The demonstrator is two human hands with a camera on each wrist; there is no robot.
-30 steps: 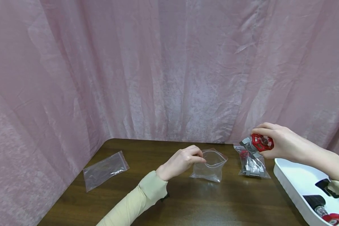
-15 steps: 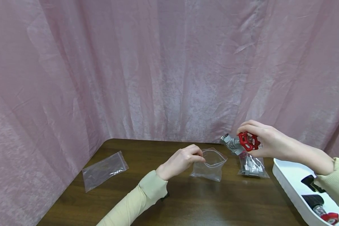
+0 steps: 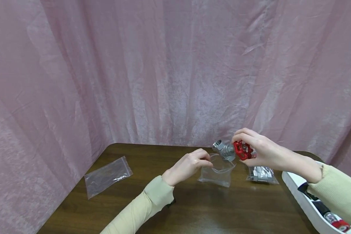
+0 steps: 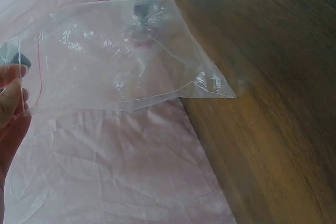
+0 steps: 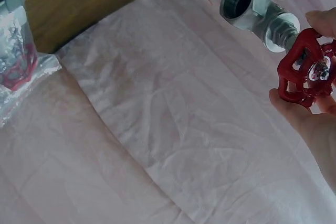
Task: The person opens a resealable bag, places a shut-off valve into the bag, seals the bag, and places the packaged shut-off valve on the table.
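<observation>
My left hand [image 3: 188, 165] pinches the rim of a clear zip bag [image 3: 214, 177], whose mouth gapes upward in the head view. In the left wrist view the bag [image 4: 105, 61] shows a red line near its opening, with the fingers [image 4: 10, 98] at that edge. A metal gate valve [image 3: 226, 151] hangs over the bag's mouth. My right hand [image 3: 260, 149] grips it by its red handwheel [image 3: 242, 150]. In the right wrist view the valve's threaded end [image 5: 239, 1] points toward the left hand, and thumb and fingers wrap the red wheel [image 5: 304, 72].
Behind the right hand lies a bagged valve [image 3: 261, 174]. A white tray [image 3: 298, 198] at the right holds another red-handled valve [image 3: 330, 217], partly covered by the sleeve. A flat clear bag [image 3: 108, 177] lies at the left of the wooden table [image 3: 222, 211]. Pink curtain [image 3: 175, 71] hangs behind.
My right hand has carried the valve leftward, from above the bagged valve to over the open bag's mouth. The left hand and its bag have stayed almost still.
</observation>
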